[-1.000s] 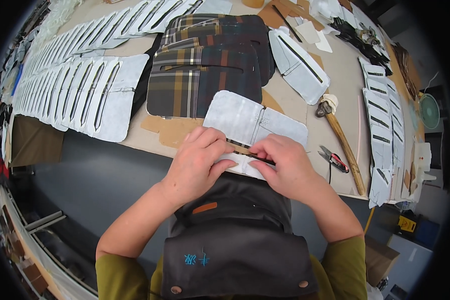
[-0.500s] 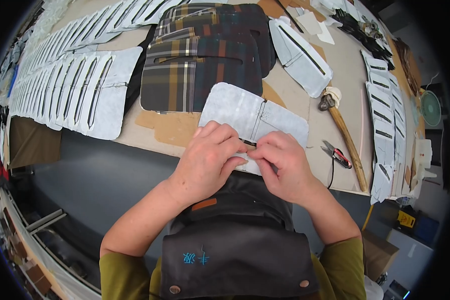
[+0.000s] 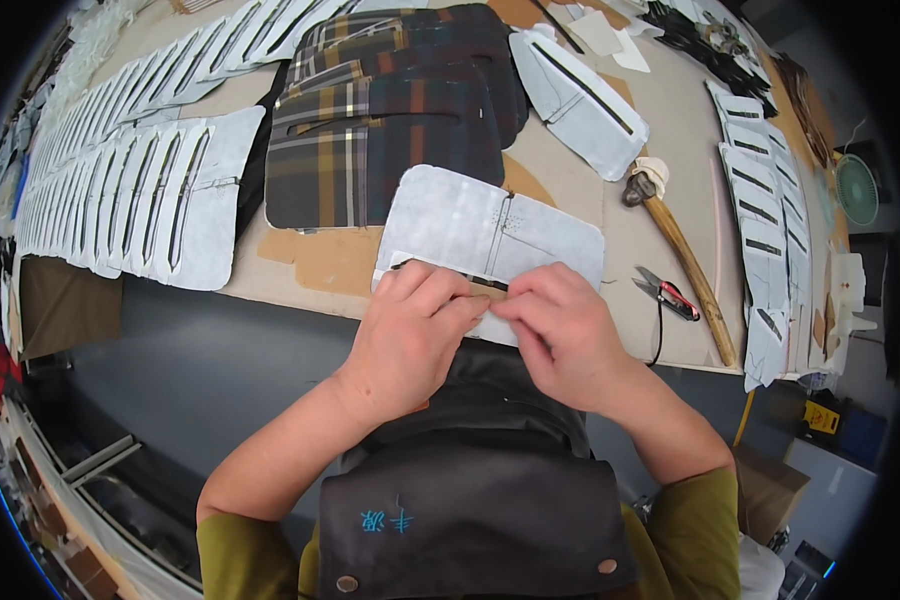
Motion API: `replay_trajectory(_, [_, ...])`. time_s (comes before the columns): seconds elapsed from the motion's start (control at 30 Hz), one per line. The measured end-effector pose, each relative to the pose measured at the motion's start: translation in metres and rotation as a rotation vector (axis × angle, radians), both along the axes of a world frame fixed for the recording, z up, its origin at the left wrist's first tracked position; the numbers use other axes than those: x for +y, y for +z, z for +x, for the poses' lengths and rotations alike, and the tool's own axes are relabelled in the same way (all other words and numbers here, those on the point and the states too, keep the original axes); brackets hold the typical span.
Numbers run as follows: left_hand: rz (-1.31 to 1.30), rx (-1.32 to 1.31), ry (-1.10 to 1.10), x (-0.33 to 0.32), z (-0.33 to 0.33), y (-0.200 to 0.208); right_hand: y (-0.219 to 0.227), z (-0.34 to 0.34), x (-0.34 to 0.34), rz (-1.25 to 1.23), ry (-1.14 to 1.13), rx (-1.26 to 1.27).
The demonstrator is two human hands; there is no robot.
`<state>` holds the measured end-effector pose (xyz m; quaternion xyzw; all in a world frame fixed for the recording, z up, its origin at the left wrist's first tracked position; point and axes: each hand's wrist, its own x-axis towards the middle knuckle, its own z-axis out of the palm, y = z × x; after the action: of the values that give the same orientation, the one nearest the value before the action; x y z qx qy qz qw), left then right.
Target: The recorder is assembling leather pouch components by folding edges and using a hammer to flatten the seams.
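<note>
A white-backed fabric panel [image 3: 440, 215] with rounded corners lies at the table's front edge, a dark seam running across it. Its lower part carries a dark slit [image 3: 486, 282], and both of my hands are at this slit. My left hand [image 3: 405, 340] has its fingers bent over the near part of the panel, fingertips pinched at the slit's edge. Right beside them, the thumb and forefinger of my right hand [image 3: 568, 325] are pinched together on the same edge. The fingers hide part of the slit and the panel's near edge.
Plaid fabric panels [image 3: 370, 150] lie stacked beyond. Another white panel [image 3: 585, 110] is to their right. A wooden-handled hammer [image 3: 685, 260] and red-handled snips [image 3: 670, 295] lie to the right. Rows of slitted white panels [image 3: 200, 240] cover the left; more panels [image 3: 755, 240] line the right.
My left fingers have shifted on the panel, and the left thumb is now mostly hidden. More of the slit shows between the hands. The view has shifted slightly, moving the table things left.
</note>
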<state>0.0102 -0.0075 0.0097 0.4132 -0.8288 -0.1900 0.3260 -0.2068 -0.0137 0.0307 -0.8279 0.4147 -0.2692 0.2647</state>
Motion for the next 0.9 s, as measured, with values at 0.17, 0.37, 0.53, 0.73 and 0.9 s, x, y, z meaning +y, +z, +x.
replay_trajectory(0.17, [-0.046, -0.103, 0.023, 0.007, 0.002, -0.004, 0.005, -0.006, 0.005, -0.124, 0.075, 0.197])
replay_trajectory(0.37, [-0.029, -0.144, 0.053, 0.009, -0.002, 0.003, 0.007, -0.024, 0.007, -0.030, -0.001, 0.094])
replay_trajectory(0.53, [-0.060, -0.243, 0.057, 0.014, -0.009, 0.003, 0.002, -0.016, 0.010, -0.122, 0.003, 0.113])
replay_trajectory(0.73, [-0.107, -0.304, 0.121, 0.021, -0.012, 0.000, 0.001, -0.030, 0.019, -0.233, 0.005, 0.216])
replay_trajectory(0.9, [-0.091, -0.238, 0.144, 0.023, -0.010, 0.001, 0.004, -0.049, 0.016, -0.221, 0.033, 0.203])
